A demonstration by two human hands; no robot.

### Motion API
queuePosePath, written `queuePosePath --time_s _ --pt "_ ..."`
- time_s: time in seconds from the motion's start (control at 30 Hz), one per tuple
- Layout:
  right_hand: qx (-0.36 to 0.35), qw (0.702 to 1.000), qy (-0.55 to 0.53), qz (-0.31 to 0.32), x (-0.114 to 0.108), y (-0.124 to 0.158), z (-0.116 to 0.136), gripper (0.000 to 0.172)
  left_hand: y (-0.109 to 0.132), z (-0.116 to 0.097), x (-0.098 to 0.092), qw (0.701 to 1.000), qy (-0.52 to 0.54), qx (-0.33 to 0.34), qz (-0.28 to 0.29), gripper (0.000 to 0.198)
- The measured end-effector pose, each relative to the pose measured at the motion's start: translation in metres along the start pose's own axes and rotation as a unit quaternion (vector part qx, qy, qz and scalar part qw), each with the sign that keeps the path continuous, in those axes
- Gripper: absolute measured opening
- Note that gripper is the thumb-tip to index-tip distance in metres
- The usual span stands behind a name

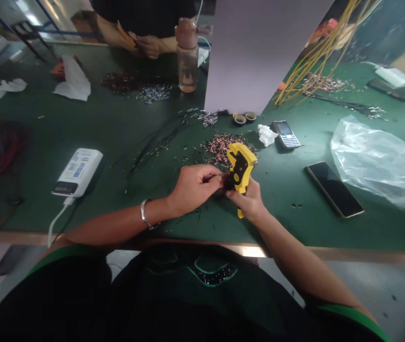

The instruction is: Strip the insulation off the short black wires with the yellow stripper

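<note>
My right hand (250, 202) is wrapped round the handles of a yellow and black wire stripper (244, 166), its head pointing up and away from me. Close against the tool's left side, my left hand (195, 187) is closed in a pinch; what sits between its fingertips is too small to make out. Just beyond the stripper lies a pile of short copper-coloured bits (218, 145). Dark wires (152, 142) with pale ends stretch across the green table to the left of the pile.
A white power bank (77, 172) with a cable lies left; a smartphone (334, 190), a keypad phone (286, 134) and a plastic bag (380, 161) lie right. Tape rolls (245, 118) sit by an upright panel (250, 52). A bottle (187, 61) stands near a co-worker's hands (148, 46).
</note>
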State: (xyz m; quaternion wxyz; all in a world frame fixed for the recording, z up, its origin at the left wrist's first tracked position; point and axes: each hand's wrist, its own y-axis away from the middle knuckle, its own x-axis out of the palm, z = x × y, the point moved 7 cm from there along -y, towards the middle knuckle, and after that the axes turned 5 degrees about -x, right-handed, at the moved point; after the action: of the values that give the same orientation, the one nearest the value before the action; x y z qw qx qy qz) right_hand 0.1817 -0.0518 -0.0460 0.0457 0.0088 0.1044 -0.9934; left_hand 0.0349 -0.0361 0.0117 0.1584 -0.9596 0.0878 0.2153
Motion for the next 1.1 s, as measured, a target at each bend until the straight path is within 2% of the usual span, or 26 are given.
queuePosePath --time_s 0.1,0.23,0.37,0.47,0.63,0.9,1.1 --pt "-0.071 0.988 0.136 -0.015 -0.002 0.003 0.01 0.022 -0.001 0.001 0.002 0.999 0.003 -0.012 0.033 0.017" --pt "-0.165 0.941 0.294 -0.04 -0.001 0.008 0.02 0.028 -0.001 0.001 0.004 0.996 0.028 -0.029 0.076 0.018" --pt "-0.239 0.904 0.352 -0.049 0.003 0.012 0.024 0.038 0.0 0.003 0.003 0.995 0.043 -0.043 0.083 0.017" --pt "-0.266 0.891 0.363 -0.053 0.004 0.015 0.027 0.041 0.001 0.004 0.003 0.995 0.038 -0.046 0.084 0.017" --pt "-0.218 0.905 0.363 -0.043 0.004 0.015 0.027 0.033 -0.001 0.001 0.004 0.995 0.01 -0.032 0.092 0.016" --pt "-0.109 0.947 0.301 -0.033 0.003 0.011 0.018 0.006 0.0 -0.005 0.004 0.995 -0.005 -0.027 0.093 0.02" --pt "-0.067 0.961 0.265 -0.03 0.002 0.011 0.013 0.013 0.001 -0.002 0.008 0.994 0.008 -0.039 0.104 0.021"
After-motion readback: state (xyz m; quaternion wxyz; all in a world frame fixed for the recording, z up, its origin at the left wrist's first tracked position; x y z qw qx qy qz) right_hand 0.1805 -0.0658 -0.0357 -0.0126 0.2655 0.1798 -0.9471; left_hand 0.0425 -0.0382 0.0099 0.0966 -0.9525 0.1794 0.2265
